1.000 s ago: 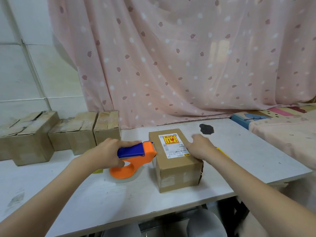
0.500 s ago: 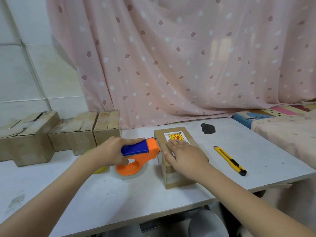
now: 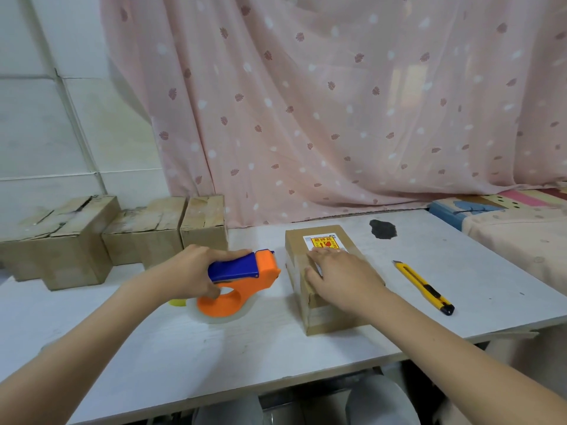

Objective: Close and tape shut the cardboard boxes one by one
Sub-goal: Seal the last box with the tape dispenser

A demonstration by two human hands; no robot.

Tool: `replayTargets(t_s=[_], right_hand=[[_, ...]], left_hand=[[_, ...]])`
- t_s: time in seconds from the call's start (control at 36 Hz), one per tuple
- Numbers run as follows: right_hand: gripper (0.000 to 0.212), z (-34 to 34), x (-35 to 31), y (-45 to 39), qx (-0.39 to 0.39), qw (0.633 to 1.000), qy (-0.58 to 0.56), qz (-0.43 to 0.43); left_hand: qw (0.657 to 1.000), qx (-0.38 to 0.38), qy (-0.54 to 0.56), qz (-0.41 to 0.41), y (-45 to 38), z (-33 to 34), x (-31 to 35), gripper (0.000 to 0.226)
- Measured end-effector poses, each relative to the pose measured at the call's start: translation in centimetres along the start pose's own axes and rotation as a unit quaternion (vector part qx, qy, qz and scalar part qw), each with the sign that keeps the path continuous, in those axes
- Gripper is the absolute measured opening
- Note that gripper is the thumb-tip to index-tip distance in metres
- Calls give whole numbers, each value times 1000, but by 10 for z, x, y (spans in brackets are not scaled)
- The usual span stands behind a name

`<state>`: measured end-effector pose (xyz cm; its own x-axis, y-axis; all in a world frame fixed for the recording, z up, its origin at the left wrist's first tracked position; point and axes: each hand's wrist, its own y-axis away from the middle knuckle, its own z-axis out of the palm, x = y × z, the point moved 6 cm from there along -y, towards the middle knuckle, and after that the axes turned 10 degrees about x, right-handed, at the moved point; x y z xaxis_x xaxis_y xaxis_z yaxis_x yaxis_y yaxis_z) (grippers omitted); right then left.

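**Box turned end-on as tape gun waits alongside**

Swung round within the last second, the cardboard box (image 3: 329, 274) now lies with its long axis running away from the person, labelled end toward the curtain (image 3: 337, 102), where a moment ago it sat slightly askew. The right hand (image 3: 339, 279), which had been at the box's far right edge, now lies flat on the lid, fingers spread and pressing toward the left edge. The left hand (image 3: 191, 273) grips the blue handle of the orange tape dispenser (image 3: 237, 285), which rests on the desk (image 3: 214, 348) just left of the box, its nose pointing at the box's side but short of touching. Glossy bands on the near end suggest tape already laid there; the move looks like smoothing a strip or lining up the next one. A yellow utility knife (image 3: 425, 286) lies to the right, blade end pointing away. Three more boxes (image 3: 122, 237) stand in a row at the desk's far left.
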<state>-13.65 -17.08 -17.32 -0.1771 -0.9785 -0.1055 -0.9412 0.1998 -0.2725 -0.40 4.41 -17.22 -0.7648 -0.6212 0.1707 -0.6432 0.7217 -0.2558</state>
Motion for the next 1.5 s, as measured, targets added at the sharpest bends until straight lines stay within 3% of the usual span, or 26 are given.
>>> replayTargets(t_s=[0.14,0.31,0.42,0.47,0.58,0.69,0.86,1.0,1.06,1.25,1.31,1.42,1.5], right_hand=[[42,-5,-8,-19,-35,995,2,89],[93,-1,6,-43,-141,948,-2,285],[114,32,17,-75,-196,936,14,293],[106,40,16,-83,-230,942,46,242],[64,15,7,-71,-239,945,50,219],[59,7,7,-65,-258,940,58,215],[71,-10,-3,-55,-290,939,60,177],[50,3,-9,-57,-345,918,48,189],[38,9,-7,-59,-327,918,31,220],[30,-10,-5,-57,-320,910,-80,252],[40,-18,0,-56,-301,908,-122,264],[84,-24,11,-51,-271,886,-219,306],[81,-25,21,-49,-265,872,-264,317]], left_hand=[[1000,-10,-22,1,-2,1,8,84],[1000,-19,-23,1,-4,2,9,84],[1000,-16,-20,1,-6,3,10,83],[1000,-16,-19,2,-6,4,9,84],[1000,-14,-19,4,-6,3,8,83],[1000,-11,-16,7,-7,4,6,84],[1000,-15,-18,5,-7,5,5,85],[1000,-11,-15,3,-5,5,5,85],[1000,-14,-13,1,-5,4,4,86],[999,-6,28,-21,0,3,-2,89],[999,0,46,-25,1,2,-2,91],[998,25,58,-17,0,-7,0,92],[999,30,42,-14,1,-11,-2,92]])
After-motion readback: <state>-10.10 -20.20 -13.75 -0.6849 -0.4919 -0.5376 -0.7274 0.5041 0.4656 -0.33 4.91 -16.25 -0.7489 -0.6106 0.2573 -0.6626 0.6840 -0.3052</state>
